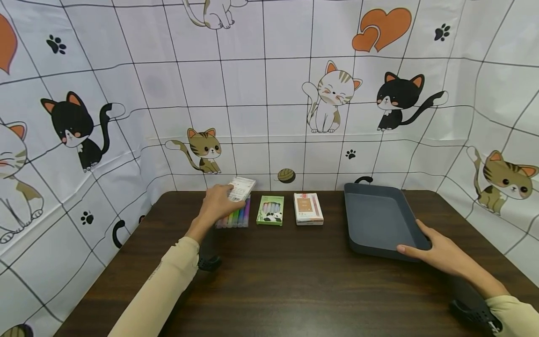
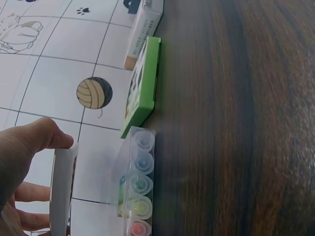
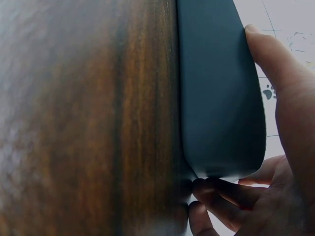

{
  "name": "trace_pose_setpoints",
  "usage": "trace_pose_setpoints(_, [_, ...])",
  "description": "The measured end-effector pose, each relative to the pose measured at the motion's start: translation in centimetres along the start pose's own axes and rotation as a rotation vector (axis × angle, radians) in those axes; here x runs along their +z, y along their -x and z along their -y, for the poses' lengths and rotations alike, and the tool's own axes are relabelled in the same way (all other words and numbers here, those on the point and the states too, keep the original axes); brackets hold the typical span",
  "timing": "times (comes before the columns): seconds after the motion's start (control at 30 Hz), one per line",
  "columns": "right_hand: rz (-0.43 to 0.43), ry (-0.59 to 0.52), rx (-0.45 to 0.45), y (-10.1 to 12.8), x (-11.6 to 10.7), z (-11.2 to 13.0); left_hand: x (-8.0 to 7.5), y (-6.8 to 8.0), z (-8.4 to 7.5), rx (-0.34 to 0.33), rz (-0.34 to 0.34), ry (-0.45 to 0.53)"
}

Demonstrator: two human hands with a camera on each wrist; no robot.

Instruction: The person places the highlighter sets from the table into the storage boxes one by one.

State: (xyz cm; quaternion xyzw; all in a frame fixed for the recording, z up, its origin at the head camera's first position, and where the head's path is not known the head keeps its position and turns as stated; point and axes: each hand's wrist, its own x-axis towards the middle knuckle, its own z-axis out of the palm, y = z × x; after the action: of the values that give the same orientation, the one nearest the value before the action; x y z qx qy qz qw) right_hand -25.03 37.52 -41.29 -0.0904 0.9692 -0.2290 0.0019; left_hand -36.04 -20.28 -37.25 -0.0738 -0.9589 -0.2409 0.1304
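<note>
My left hand (image 1: 218, 202) holds a small white box (image 1: 241, 188) lifted just above a clear pack of coloured markers (image 1: 234, 217) at the back of the dark wooden table (image 1: 278, 276). In the left wrist view the thumb and fingers pinch the white box (image 2: 63, 189) beside the marker pack (image 2: 138, 182). My right hand (image 1: 438, 250) grips the near right corner of a dark grey tray (image 1: 379, 220). The right wrist view shows the thumb over the tray's (image 3: 216, 93) rim and the fingers curled under its corner.
A green box with a panda picture (image 1: 270, 210) and a white and orange box (image 1: 308, 208) lie side by side between the markers and the tray. A cat-print cloth (image 1: 269, 93) walls the table on three sides.
</note>
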Motion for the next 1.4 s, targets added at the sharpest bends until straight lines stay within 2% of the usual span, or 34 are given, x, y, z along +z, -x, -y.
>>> trace_pose_setpoints(0.2, [-0.004,0.001,0.0,0.0,0.0,-0.1,0.2,-0.1,-0.7,-0.016,0.013,0.002])
trace_pose_setpoints(1.0, [0.004,-0.006,0.004,-0.1,0.0,0.0,1.7,-0.1,-3.6,0.059,0.006,-0.003])
trace_pose_setpoints(1.4, [0.003,-0.016,-0.002,-0.2,0.1,-0.3,3.3,-0.9,-6.8,0.139,0.019,-0.004])
